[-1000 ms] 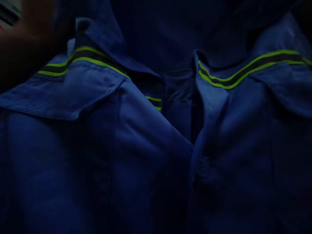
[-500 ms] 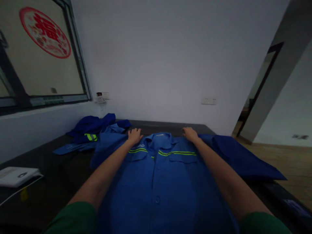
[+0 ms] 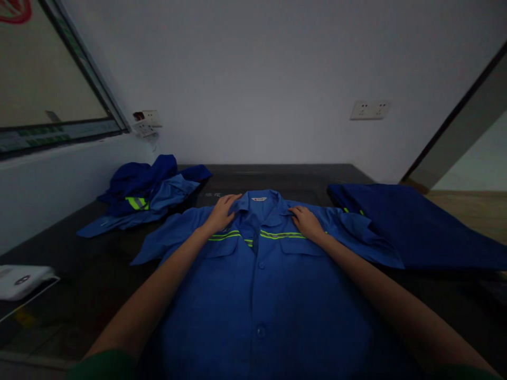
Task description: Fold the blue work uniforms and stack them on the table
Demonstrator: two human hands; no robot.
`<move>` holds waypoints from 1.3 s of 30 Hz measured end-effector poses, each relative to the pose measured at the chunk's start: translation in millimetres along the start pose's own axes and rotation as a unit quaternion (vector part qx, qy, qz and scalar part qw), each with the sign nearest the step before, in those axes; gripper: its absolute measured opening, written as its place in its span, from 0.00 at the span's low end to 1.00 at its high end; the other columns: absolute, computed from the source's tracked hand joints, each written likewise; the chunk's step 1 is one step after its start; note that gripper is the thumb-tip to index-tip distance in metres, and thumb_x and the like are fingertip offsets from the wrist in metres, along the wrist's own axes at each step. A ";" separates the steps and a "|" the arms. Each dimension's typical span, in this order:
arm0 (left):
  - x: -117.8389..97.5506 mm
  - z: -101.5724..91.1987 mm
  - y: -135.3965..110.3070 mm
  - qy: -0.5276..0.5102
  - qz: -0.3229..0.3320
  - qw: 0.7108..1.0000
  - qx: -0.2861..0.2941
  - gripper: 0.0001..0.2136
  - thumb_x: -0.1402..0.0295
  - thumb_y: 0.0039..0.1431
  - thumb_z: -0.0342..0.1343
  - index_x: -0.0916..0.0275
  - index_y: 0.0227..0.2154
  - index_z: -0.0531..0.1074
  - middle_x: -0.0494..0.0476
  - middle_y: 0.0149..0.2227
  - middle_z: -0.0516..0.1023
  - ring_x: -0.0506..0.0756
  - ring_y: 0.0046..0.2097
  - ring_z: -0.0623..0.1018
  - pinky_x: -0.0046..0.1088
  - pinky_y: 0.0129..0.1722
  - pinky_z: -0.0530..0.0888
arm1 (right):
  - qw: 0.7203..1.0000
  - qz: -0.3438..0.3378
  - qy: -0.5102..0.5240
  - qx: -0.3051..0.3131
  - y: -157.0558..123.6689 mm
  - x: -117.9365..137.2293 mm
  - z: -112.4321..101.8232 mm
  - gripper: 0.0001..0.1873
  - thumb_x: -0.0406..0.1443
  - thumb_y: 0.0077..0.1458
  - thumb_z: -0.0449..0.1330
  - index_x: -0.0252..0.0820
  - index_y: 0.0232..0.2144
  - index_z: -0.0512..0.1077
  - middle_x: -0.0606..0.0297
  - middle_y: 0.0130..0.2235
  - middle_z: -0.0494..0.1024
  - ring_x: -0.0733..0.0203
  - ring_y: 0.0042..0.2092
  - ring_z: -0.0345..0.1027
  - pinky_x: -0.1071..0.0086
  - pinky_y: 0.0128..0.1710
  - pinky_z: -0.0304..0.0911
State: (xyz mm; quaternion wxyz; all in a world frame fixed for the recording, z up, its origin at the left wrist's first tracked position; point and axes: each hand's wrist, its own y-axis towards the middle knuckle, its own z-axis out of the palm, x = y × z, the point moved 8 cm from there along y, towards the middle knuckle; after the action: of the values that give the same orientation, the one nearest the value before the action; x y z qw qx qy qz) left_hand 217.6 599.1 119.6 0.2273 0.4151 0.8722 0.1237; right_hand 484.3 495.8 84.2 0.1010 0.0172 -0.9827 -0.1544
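Note:
A blue work shirt [image 3: 257, 285] with yellow-green stripes across the chest lies buttoned and face up on a dark table [image 3: 79, 264]. My left hand [image 3: 222, 211] rests flat on the shirt's left collar and shoulder, fingers stretched out. On the right collar side, my right hand [image 3: 307, 221] lies flat too, fingers spread. Neither hand holds anything. Both sleeves spread out sideways.
A crumpled blue garment [image 3: 146, 192] with a reflective stripe lies at the back left. A dark blue folded garment [image 3: 404, 227] lies at the right. A white object [image 3: 21, 279] sits at the left edge. Wall sockets [image 3: 368, 110] and a window [image 3: 47, 79] are behind.
One second ago the shirt filled the view close up. It came to lie flat on the table, and both hands have slid from the far shoulders inward onto the collar.

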 end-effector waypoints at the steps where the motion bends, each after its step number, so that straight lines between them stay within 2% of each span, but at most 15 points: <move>1: -13.3 0.8 5.3 -0.016 0.052 0.998 0.036 0.30 0.76 0.53 0.50 0.58 0.61 0.60 0.59 0.59 0.66 0.57 0.61 0.64 0.38 0.61 0.61 | 1.000 -0.002 0.001 -0.012 0.3 2.5 -4.5 0.21 0.28 0.59 0.51 0.34 0.54 0.68 0.52 0.53 0.71 0.52 0.54 0.63 0.62 0.54 0.59; 3: -33.7 9.1 14.0 -0.023 0.113 0.984 0.137 0.29 0.78 0.48 0.53 0.55 0.56 0.65 0.56 0.57 0.69 0.58 0.59 0.66 0.38 0.60 0.60 | 0.999 -0.011 0.009 -0.039 2.6 11.6 -15.9 0.20 0.27 0.59 0.50 0.34 0.52 0.70 0.52 0.52 0.72 0.52 0.54 0.63 0.62 0.54 0.59; 5: -42.8 17.0 22.6 -0.001 0.120 0.972 0.201 0.28 0.78 0.45 0.55 0.53 0.52 0.69 0.53 0.56 0.71 0.59 0.59 0.65 0.40 0.60 0.59 | 0.998 -0.027 0.031 -0.054 8.1 26.2 -26.4 0.18 0.26 0.59 0.50 0.36 0.49 0.72 0.54 0.50 0.74 0.53 0.52 0.64 0.63 0.54 0.60; 7: -44.8 22.5 30.7 0.028 0.109 0.969 0.219 0.24 0.79 0.44 0.55 0.53 0.46 0.72 0.51 0.53 0.73 0.59 0.58 0.66 0.43 0.59 0.56 | 0.996 -0.056 0.063 -0.034 16.8 46.4 -30.1 0.16 0.27 0.59 0.51 0.38 0.46 0.74 0.57 0.47 0.75 0.55 0.51 0.65 0.64 0.53 0.60; 11: -37.9 35.2 34.6 0.060 0.086 0.966 0.237 0.14 0.80 0.45 0.54 0.57 0.34 0.74 0.51 0.41 0.77 0.57 0.49 0.72 0.41 0.55 0.58 | 0.983 -0.122 0.109 0.082 33.4 87.2 -13.9 0.15 0.26 0.57 0.53 0.38 0.43 0.75 0.59 0.46 0.78 0.56 0.49 0.68 0.65 0.52 0.60; 14: -34.8 34.4 35.6 0.055 0.076 0.974 0.206 0.08 0.77 0.46 0.54 0.60 0.29 0.72 0.52 0.37 0.76 0.58 0.45 0.72 0.37 0.48 0.62 | 0.975 -0.143 0.107 0.130 39.8 101.3 1.1 0.17 0.24 0.56 0.54 0.38 0.44 0.76 0.59 0.46 0.78 0.56 0.49 0.67 0.66 0.51 0.59; 17: -37.7 22.9 42.3 0.010 0.055 0.992 0.111 0.03 0.75 0.50 0.52 0.61 0.27 0.68 0.54 0.35 0.75 0.57 0.42 0.73 0.34 0.44 0.65 | 0.972 -0.158 0.082 0.150 41.8 102.9 11.0 0.15 0.25 0.55 0.56 0.39 0.43 0.77 0.58 0.45 0.77 0.55 0.48 0.66 0.65 0.50 0.58; 20: -37.4 16.2 47.2 -0.048 0.004 0.999 0.026 0.02 0.74 0.50 0.52 0.60 0.27 0.65 0.55 0.35 0.76 0.56 0.39 0.74 0.31 0.41 0.68 | 0.969 -0.166 0.061 0.170 43.2 97.6 14.7 0.11 0.29 0.55 0.60 0.40 0.40 0.78 0.57 0.42 0.77 0.54 0.45 0.64 0.64 0.48 0.57; 23: -37.5 21.7 47.0 -0.048 -0.029 0.998 0.025 0.06 0.75 0.49 0.52 0.60 0.31 0.67 0.55 0.36 0.76 0.57 0.39 0.74 0.32 0.40 0.69 | 0.967 -0.169 0.069 0.178 46.8 91.1 10.8 0.07 0.32 0.54 0.61 0.39 0.36 0.78 0.58 0.39 0.76 0.55 0.44 0.63 0.65 0.47 0.55; 26: -45.1 26.5 44.9 -0.022 0.006 0.997 0.074 0.17 0.80 0.47 0.50 0.60 0.41 0.69 0.58 0.44 0.75 0.59 0.48 0.72 0.36 0.47 0.68 | 0.963 -0.172 0.105 0.177 50.8 87.0 3.2 0.06 0.33 0.54 0.61 0.40 0.34 0.78 0.60 0.38 0.77 0.57 0.44 0.63 0.64 0.49 0.55; 29: -55.3 35.1 39.4 -0.011 0.063 0.982 0.177 0.27 0.81 0.46 0.52 0.54 0.50 0.68 0.55 0.53 0.71 0.60 0.56 0.67 0.41 0.54 0.64 | 0.959 -0.168 0.141 0.178 52.2 85.4 -1.5 0.07 0.32 0.53 0.61 0.42 0.35 0.77 0.63 0.38 0.77 0.57 0.45 0.64 0.62 0.51 0.56; 32: -62.0 41.1 34.2 -0.008 0.093 0.965 0.246 0.20 0.75 0.49 0.57 0.52 0.46 0.71 0.52 0.50 0.73 0.60 0.55 0.68 0.42 0.55 0.62 | 0.959 -0.166 0.142 0.179 49.8 88.0 -0.9 0.07 0.33 0.53 0.61 0.44 0.36 0.77 0.65 0.37 0.77 0.57 0.45 0.64 0.62 0.50 0.57; 35: -66.1 43.5 33.0 -0.016 0.106 0.959 0.262 0.11 0.69 0.51 0.59 0.56 0.39 0.74 0.53 0.43 0.75 0.58 0.49 0.71 0.37 0.50 0.65 | 0.962 -0.165 0.127 0.179 46.1 93.8 2.5 0.07 0.36 0.53 0.63 0.44 0.36 0.77 0.63 0.38 0.76 0.56 0.45 0.64 0.62 0.49 0.58; 39: -70.0 44.0 31.7 -0.054 0.130 0.948 0.287 0.06 0.66 0.54 0.58 0.59 0.34 0.77 0.54 0.40 0.74 0.56 0.46 0.72 0.32 0.48 0.66 | 0.970 -0.152 0.102 0.162 43.1 100.6 5.0 0.08 0.38 0.54 0.63 0.42 0.36 0.77 0.60 0.39 0.75 0.54 0.46 0.62 0.63 0.47 0.59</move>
State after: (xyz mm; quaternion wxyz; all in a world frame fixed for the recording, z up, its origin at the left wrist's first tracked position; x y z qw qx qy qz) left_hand 299.3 565.4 114.9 0.1278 0.5782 0.7959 -0.1263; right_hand 384.7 531.8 112.2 0.1719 0.1986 -0.9649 -0.0043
